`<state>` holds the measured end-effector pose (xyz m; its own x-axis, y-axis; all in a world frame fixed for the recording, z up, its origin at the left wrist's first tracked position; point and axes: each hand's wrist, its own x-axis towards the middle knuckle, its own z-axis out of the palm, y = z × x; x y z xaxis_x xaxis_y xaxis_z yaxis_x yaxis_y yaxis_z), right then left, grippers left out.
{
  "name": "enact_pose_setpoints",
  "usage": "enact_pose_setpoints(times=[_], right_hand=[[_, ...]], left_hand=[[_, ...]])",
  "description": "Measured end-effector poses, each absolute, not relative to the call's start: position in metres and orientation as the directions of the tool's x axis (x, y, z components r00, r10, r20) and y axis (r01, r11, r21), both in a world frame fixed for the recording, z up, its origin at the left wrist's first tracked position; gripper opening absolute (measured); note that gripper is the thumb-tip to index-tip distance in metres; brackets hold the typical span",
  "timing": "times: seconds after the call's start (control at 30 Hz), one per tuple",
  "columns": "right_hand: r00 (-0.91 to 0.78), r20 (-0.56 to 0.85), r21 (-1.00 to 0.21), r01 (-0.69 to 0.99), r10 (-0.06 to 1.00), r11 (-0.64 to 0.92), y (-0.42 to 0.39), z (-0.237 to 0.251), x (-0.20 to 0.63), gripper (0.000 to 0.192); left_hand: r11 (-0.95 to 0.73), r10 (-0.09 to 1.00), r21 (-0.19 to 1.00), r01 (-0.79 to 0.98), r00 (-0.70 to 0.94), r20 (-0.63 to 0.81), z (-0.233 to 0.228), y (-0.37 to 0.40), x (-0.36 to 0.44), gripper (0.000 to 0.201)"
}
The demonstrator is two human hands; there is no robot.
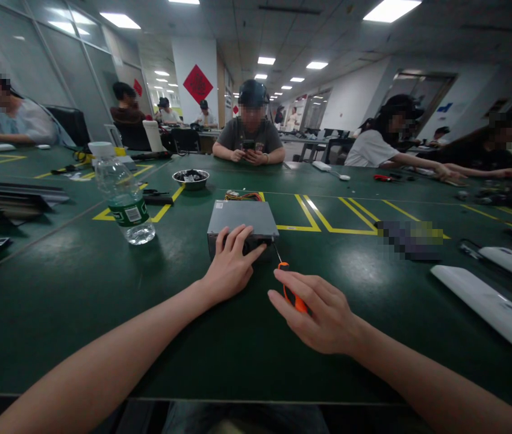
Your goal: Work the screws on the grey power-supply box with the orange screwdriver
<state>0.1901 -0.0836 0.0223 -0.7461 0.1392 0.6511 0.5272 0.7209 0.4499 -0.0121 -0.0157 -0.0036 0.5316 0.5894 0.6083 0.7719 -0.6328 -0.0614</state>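
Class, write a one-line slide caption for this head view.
Left hand steadies a grey metal box; right hand holds an orange screwdriver.

A big green table [79,289] with yellow lines holds a grey metal box [242,220]; a water bottle [123,196]; a small metal bowl [190,178]; long white covers [486,304].

a water bottle [123,196] and metal bowl [190,178] stand on the green table [79,283].

Both arms extended forward.
My left grip [231,265] lies flat, fingers spread; my right grip [317,307] is curled closed.
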Motion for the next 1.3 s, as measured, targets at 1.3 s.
enact_pose_setpoints(times=[1.3], right_hand=[[-0.646,0.728,0.421,0.685,0.228,0.595,-0.084,0.024,0.191,0.024]], left_hand=[[-0.596,0.602,-0.150,0.788,0.563,0.567,-0.003,-0.017,-0.006,0.056]])
